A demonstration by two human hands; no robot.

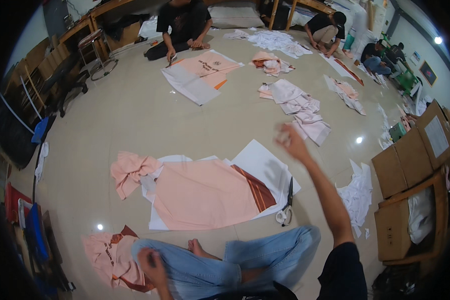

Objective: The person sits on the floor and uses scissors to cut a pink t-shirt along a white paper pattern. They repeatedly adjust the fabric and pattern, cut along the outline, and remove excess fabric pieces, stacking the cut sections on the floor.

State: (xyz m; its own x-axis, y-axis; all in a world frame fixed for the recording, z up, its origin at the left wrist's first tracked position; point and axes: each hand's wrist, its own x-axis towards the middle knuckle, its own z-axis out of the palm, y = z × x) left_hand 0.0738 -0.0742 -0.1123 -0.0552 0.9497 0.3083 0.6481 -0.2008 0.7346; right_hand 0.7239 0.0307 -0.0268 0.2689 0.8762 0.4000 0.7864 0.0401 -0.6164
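Plainly, fingers first, then outward:

Right fingers: the right hand (291, 141) is raised high over the floor, blurred; the fingers look loosely curled with nothing visibly between them, though the blur keeps me from being sure.

Left fingers: the left hand (152, 265) rests low against the jeans-clad knee (195, 270), fingers folded inward; I cannot tell whether they pinch anything.

Cloth in hand's reach: the peach garment (205, 195) lies spread flat on white paper sheets (262, 165) in front of the crossed legs, its brown striped band (257, 190) toward the right end.

Scissors: the scissors (286, 207) lie on the edge of the white paper just beside the striped band, handles toward the person, blades pointing away.

Nearby cloth: a crumpled peach piece (130, 172) sits at the left end of the garment; another peach piece with brown trim (110, 257) lies by the left knee.

Risk, scissors: in my judgement a right arm swinging down without a look could land on the blades or knock the scissors off the paper.

Risk, cloth: a bare foot (197, 246) just beside the garment's near edge could drag or crease it if the legs shift, spoiling its flat lie.

Risk, paper: the loose sheets overlap and could slide on the smooth tiled floor (135, 115), taking the cloth askew.

Surroundings: cardboard boxes (410, 165) stand to the right; other people sit working well apart at the far side.
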